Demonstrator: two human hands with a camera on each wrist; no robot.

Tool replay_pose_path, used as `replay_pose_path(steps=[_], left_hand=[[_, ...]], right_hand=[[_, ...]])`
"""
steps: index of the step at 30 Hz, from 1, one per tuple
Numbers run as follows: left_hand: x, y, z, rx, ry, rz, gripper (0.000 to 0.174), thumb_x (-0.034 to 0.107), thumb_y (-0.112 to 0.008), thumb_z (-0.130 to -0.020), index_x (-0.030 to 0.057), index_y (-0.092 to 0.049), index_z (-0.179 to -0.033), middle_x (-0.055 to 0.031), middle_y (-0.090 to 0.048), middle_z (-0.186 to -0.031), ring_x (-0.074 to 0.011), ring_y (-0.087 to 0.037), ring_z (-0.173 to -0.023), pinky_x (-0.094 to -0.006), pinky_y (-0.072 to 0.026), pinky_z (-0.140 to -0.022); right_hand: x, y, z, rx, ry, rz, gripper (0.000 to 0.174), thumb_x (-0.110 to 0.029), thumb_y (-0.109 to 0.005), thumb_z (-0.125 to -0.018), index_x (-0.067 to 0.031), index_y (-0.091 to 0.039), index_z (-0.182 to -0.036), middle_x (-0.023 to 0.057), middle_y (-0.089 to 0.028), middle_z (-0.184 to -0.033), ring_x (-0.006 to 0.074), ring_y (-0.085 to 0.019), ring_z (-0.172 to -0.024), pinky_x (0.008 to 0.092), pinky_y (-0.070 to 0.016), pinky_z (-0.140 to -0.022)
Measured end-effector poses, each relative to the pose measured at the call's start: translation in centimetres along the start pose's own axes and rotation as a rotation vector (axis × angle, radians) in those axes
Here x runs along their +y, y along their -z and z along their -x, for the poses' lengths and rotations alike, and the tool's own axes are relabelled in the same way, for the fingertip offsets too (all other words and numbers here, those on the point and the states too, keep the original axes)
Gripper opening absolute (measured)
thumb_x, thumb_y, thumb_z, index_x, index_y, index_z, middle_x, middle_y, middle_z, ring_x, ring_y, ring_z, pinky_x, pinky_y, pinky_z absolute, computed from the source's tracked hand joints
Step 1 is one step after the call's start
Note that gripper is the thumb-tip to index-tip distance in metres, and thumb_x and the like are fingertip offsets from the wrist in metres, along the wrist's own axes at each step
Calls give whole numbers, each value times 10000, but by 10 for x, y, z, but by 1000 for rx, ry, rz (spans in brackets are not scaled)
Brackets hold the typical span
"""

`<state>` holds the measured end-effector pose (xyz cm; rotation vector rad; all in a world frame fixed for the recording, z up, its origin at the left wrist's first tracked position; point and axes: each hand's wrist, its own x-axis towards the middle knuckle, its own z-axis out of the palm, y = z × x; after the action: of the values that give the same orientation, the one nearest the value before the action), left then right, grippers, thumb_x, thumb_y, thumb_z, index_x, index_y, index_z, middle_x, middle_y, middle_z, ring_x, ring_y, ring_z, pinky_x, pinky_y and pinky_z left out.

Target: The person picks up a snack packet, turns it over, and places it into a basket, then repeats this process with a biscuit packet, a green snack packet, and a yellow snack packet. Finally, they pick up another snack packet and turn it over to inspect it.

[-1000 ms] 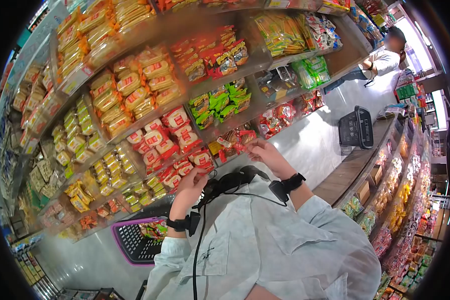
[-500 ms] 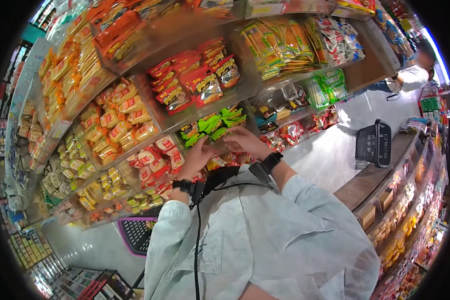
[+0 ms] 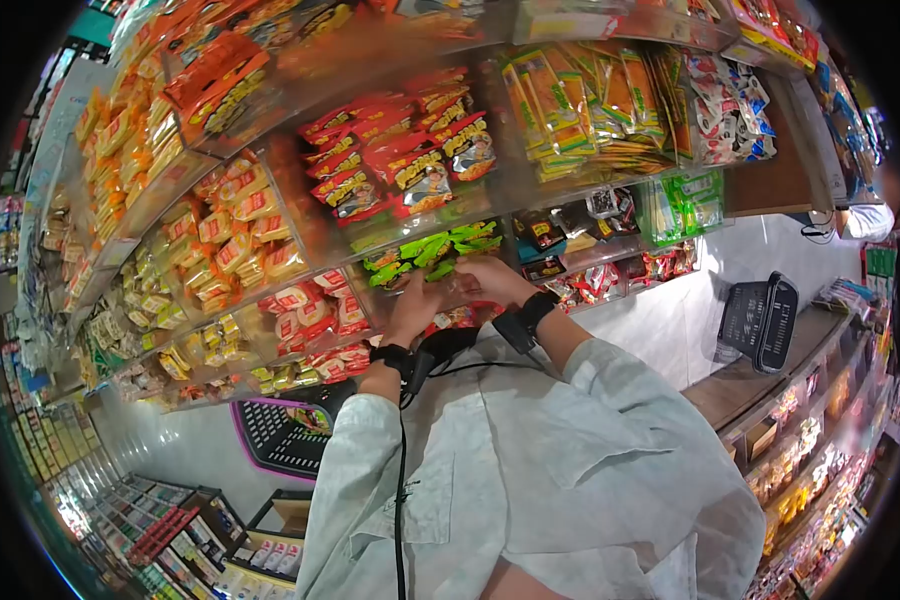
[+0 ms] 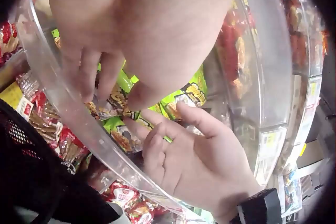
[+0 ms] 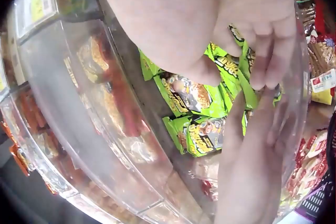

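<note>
Both hands reach into a clear-fronted shelf bin of bright green snack packets (image 5: 191,98). My left hand (image 3: 417,312) points its fingers down among the packets, over the bin's clear front wall (image 4: 123,163). In the left wrist view, packets show between its thumb and straight fingers. Close beside it is my right hand (image 3: 497,280), its palm turned up and fingers loosely bent towards the left fingertips. The right fingertips overlap green packets in the right wrist view, and the hands hide part of the pile.
Red snack packets (image 3: 420,175) fill the bin above, with flat yellow-green packs (image 3: 600,110) to its right. A purple-rimmed basket (image 3: 245,440) is at lower left, a black basket (image 3: 760,320) at right. A person's white sleeve (image 3: 867,222) shows far right.
A second ago the hands were apart, the right by red packets in a lower bin. Both have come together at the green packets. The head view has shifted too.
</note>
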<state>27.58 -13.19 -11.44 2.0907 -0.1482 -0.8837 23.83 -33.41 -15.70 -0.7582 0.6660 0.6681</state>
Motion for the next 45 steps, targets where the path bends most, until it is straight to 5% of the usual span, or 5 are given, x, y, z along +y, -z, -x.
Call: replay_pose_path(steps=[5, 15, 23, 34, 45], left_hand=[[-16, 10, 14, 60, -145, 172, 473, 213, -673, -937, 29, -509, -1340, -159, -711, -1106, -242, -703, -1027, -339, -529, -881], [-20, 59, 99, 51, -439, 362, 269, 197, -679, -970, 59, -582, -1180, -64, -644, -990, -158, -647, -906, -306, -518, -791], [-79, 92, 147, -20, -393, 454, 226, 203, -686, -942, 43, -597, -1074, -47, -527, -782, -145, -521, -713, -316, -441, -641], [-93, 75, 216, 374, -342, 484, 162, 155, -678, -914, 29, -621, -1000, -51, -554, -810, -153, -530, -750, -312, -450, -685], [-87, -54, 309, 489, -53, 655, 158, 94, -649, -943, 60, -569, -1075, 39, -506, -763, -50, -492, -683, -236, -416, -625]], right_hand=[[-7, -11, 37, 15, 30, -93, 207, -242, -648, -974, -111, -682, -1130, -2, -662, -1026, 127, -640, -891, 289, -521, -814], [51, -98, 131, 189, 287, 53, 204, -224, -586, -994, -76, -676, -1102, 9, -681, -1017, 111, -580, -867, 267, -481, -800], [104, -160, 136, 344, 194, 196, 210, -262, -578, -1004, -74, -670, -1018, 23, -662, -974, 118, -545, -818, 305, -454, -807], [103, -182, 128, 24, 156, 403, 164, -176, -563, -1020, -61, -638, -1110, 1, -649, -962, 110, -582, -844, 285, -480, -806], [151, -118, 146, -229, -13, 493, 152, -129, -605, -998, -62, -604, -1134, -9, -586, -952, 95, -555, -812, 253, -478, -758]])
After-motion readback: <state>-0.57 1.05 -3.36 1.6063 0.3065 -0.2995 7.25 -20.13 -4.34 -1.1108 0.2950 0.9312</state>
